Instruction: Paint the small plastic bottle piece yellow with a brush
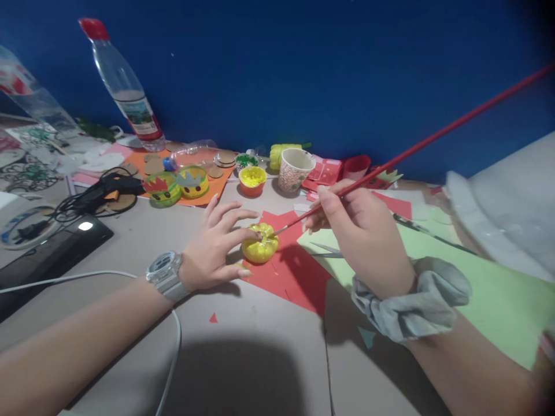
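Note:
A small yellow-painted lobed piece [260,245], shaped like a bottle bottom, rests on a red paper sheet [295,271]. My left hand [214,248], with a grey watch on the wrist, steadies that piece with thumb and fingertips while the other fingers spread. My right hand [359,231], a grey scrunchie on its wrist, pinches a long red paintbrush [416,147] whose tip touches the top of the yellow piece.
A yellow paint pot [252,180], a green paint pot [246,160], a paper cup [295,169], two painted bottle-bottom bowls [177,186], a plastic bottle [124,86] and a glue gun [108,188] stand behind. Green paper [489,289] with scissors lies right. A white cable [173,346] crosses the cardboard.

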`<state>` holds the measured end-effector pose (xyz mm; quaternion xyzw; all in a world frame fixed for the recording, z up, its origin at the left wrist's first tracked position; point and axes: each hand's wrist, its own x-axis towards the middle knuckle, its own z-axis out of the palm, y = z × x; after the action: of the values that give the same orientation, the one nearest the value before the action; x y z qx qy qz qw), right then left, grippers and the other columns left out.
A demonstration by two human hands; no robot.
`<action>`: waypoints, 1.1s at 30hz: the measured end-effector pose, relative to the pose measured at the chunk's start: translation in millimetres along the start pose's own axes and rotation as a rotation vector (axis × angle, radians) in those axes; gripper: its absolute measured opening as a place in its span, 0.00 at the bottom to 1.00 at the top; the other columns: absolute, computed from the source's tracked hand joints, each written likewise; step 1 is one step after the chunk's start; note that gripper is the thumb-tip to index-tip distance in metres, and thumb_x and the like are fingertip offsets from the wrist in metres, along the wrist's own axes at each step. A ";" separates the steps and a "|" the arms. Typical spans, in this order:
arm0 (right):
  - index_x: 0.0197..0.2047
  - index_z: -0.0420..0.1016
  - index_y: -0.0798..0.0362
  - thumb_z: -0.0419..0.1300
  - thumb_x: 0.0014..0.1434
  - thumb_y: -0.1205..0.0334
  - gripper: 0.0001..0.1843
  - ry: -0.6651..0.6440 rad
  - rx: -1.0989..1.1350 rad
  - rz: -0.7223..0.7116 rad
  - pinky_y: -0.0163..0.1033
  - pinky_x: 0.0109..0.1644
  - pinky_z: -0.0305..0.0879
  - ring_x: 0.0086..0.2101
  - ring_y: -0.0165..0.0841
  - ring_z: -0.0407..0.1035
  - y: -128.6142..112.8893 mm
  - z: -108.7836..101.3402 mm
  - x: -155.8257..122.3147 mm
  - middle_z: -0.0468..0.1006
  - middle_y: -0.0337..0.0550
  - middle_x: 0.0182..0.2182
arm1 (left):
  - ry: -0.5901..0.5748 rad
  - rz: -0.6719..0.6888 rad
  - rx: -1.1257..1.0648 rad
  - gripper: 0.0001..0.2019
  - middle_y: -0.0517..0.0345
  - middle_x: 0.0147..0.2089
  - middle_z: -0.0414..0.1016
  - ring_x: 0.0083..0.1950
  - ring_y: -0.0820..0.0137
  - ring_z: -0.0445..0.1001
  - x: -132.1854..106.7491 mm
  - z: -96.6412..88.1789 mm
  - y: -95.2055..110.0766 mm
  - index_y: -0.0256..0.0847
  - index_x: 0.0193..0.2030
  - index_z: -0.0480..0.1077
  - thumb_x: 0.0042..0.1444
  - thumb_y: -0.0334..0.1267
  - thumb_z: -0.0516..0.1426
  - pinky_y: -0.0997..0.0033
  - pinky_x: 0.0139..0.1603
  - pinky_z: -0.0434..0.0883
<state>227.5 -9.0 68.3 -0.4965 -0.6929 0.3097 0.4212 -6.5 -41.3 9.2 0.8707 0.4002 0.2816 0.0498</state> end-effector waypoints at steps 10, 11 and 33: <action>0.30 0.67 0.50 0.54 0.61 0.48 0.15 -0.015 0.053 0.023 0.37 0.31 0.71 0.25 0.30 0.74 -3.1 0.2 -1.4 0.76 0.38 0.23 | 0.119 0.010 -0.031 0.35 0.48 0.56 0.67 0.62 0.53 0.56 -1.3 0.9 -4.3 0.43 0.45 0.69 0.56 0.67 0.35 0.44 0.66 0.40; 0.30 0.67 0.50 0.54 0.61 0.48 0.15 -0.018 0.053 0.025 0.37 0.31 0.71 0.25 0.30 0.74 -3.2 0.4 -1.5 0.77 0.38 0.23 | 0.120 0.007 -0.033 0.35 0.48 0.56 0.66 0.62 0.53 0.56 -1.5 0.9 -4.6 0.43 0.45 0.69 0.57 0.67 0.35 0.44 0.66 0.40; 0.32 0.68 0.51 0.53 0.60 0.46 0.17 -0.047 0.089 0.075 0.37 0.33 0.70 0.27 0.30 0.74 -5.2 0.6 -3.5 0.77 0.37 0.25 | 0.153 -0.032 -0.043 0.34 0.48 0.56 0.66 0.63 0.53 0.55 -2.3 -1.5 -3.6 0.44 0.43 0.70 0.57 0.66 0.34 0.43 0.67 0.39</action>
<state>225.3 -14.0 71.5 -0.4954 -0.6691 0.3674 0.4147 -10.9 -40.7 8.3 0.8387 0.4108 0.3551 0.0421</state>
